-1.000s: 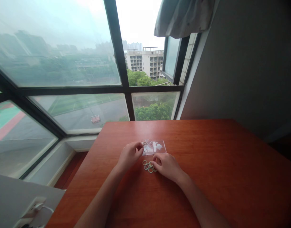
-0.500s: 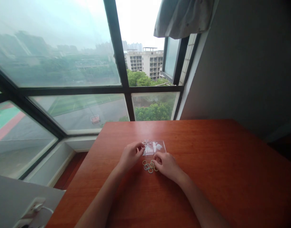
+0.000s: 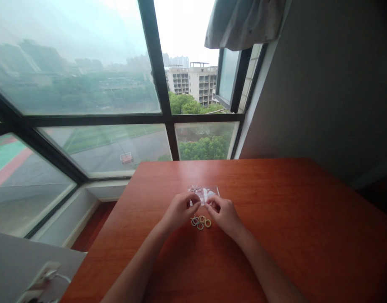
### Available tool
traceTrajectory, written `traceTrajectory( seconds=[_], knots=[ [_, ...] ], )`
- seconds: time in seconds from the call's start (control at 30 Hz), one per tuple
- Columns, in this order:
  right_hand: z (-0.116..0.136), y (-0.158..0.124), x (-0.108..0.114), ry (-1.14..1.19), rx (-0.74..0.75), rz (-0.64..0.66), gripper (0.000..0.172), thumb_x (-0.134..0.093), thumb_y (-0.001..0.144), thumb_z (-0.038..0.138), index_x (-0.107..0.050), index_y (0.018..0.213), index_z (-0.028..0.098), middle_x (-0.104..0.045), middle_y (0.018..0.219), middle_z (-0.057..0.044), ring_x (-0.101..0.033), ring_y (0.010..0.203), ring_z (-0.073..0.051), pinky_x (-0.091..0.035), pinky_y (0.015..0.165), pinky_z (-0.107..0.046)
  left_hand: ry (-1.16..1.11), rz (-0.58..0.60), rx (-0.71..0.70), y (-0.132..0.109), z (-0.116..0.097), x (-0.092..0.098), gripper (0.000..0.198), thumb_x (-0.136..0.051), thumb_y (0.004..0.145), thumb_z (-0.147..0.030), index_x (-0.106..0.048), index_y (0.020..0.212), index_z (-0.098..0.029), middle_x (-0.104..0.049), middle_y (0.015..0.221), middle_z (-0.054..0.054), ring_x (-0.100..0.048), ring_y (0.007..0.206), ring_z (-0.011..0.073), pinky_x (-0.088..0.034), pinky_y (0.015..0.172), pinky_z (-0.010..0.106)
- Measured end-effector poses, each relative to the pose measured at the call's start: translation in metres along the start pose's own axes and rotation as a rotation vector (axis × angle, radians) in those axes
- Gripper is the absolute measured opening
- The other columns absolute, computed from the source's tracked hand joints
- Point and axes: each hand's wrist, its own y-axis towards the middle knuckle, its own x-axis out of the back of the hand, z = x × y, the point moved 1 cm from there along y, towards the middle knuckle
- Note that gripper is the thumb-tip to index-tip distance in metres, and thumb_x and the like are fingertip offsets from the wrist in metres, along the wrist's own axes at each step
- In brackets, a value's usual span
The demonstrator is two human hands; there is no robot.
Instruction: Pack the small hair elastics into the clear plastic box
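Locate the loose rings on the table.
Head view, lower middle: the loose rings lie clustered on the table, on the near side of the clear case, between the wrists of the left hand and right hand.

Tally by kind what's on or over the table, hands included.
Hands: 2, left hand and right hand
Clear case: 1, contents too small to count
Loose rings: at least 5, some partly hidden
Total: at least 8, contents excluded
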Motion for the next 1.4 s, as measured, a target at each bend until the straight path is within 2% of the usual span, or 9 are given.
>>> traceTrajectory(
  seconds=[0.23,0.4,0.57,0.77,0.97,1.07,1.2,1.4],
  knots=[
    [0.015,-0.007,-0.007,-0.17,0.016,0.211,0.012,-0.056,0.086,0.029,-0.066,0.082,0.022,-0.067,0.07,0.001,-0.058,0.063,-0.013,-0.037,0.061,-0.022,0.16,-0.129,0.091,0.001,0.017,0.015,0.013,-0.054,0.082,-0.024,-0.064,0.078,-0.017,-0.063,0.07,0.0,-0.051,0.06,0.0109,-0.038,0.058,0.021],
    [0.024,-0.012,-0.016,-0.319,0.033,0.295,0.015,-0.057,0.086,0.034,-0.068,0.092,0.026,-0.073,0.084,-0.001,-0.065,0.077,-0.016,-0.036,0.065,-0.024,0.27,-0.131,0.111,0.0,0.021,0.014,0.01,-0.056,0.08,-0.022,-0.065,0.079,-0.019,-0.066,0.076,0.001,-0.055,0.065,0.0125,-0.038,0.062,0.022],
    [0.025,-0.014,-0.018,-0.341,0.038,0.323,0.013,-0.057,0.086,0.033,-0.067,0.088,0.025,-0.073,0.084,0.0,-0.065,0.076,-0.016,-0.034,0.063,-0.024,0.29,-0.121,0.105,0.001,0.02,0.013,0.011,-0.056,0.081,-0.022,-0.066,0.081,-0.019,-0.065,0.076,0.001,-0.055,0.065,0.0127,-0.038,0.061,0.022],
    [0.022,-0.012,-0.015,-0.242,0.016,0.277,0.01,-0.057,0.083,0.025,-0.067,0.084,0.024,-0.069,0.073,0.002,-0.06,0.066,-0.013,-0.033,0.059,-0.022,0.16,-0.137,0.067,0.001,0.014,0.015,0.014,-0.054,0.083,-0.024,-0.066,0.08,-0.017,-0.062,0.07,0.0,-0.051,0.061,0.011,-0.037,0.06,0.022],
    [0.008,-0.001,-0.002,-0.034,-0.034,0.03,0.013,-0.056,0.084,0.03,-0.064,0.082,0.02,-0.051,0.054,0.005,-0.048,0.052,-0.011,-0.034,0.054,-0.021,-0.045,0.021,-0.004,-0.001,-0.004,0.004,0.017,-0.055,0.084,-0.027,-0.066,0.081,-0.016,-0.056,0.067,-0.001,-0.044,0.059,0.009,-0.033,0.055,0.019],
    [0.005,0.001,0.002,0.041,-0.056,-0.015,0.016,-0.056,0.083,0.033,-0.063,0.079,0.019,-0.045,0.051,0.006,-0.044,0.049,-0.01,-0.033,0.052,-0.021,-0.089,0.072,-0.015,-0.002,-0.009,-0.002,0.015,-0.057,0.083,-0.027,-0.067,0.081,-0.016,-0.056,0.067,-0.001,-0.043,0.059,0.0089,-0.033,0.054,0.019],
    [0.007,0.001,0.002,0.102,-0.063,-0.019,0.018,-0.057,0.081,0.035,-0.064,0.078,0.019,-0.044,0.051,0.006,-0.042,0.049,-0.01,-0.033,0.051,-0.021,-0.083,0.046,-0.02,-0.001,-0.008,-0.004,0.014,-0.056,0.082,-0.024,-0.067,0.079,-0.015,-0.056,0.066,0.0,-0.043,0.059,0.0091,-0.034,0.055,0.019],
    [0.006,0.001,0.0,0.055,-0.061,-0.002,0.014,-0.056,0.082,0.031,-0.064,0.08,0.019,-0.045,0.051,0.006,-0.043,0.049,-0.01,-0.033,0.052,-0.021,0.005,-0.058,0.008,0.001,0.003,0.005,0.012,-0.055,0.083,-0.022,-0.065,0.079,-0.016,-0.059,0.068,0.0,-0.046,0.06,0.0094,-0.036,0.057,0.02]
  ],
)
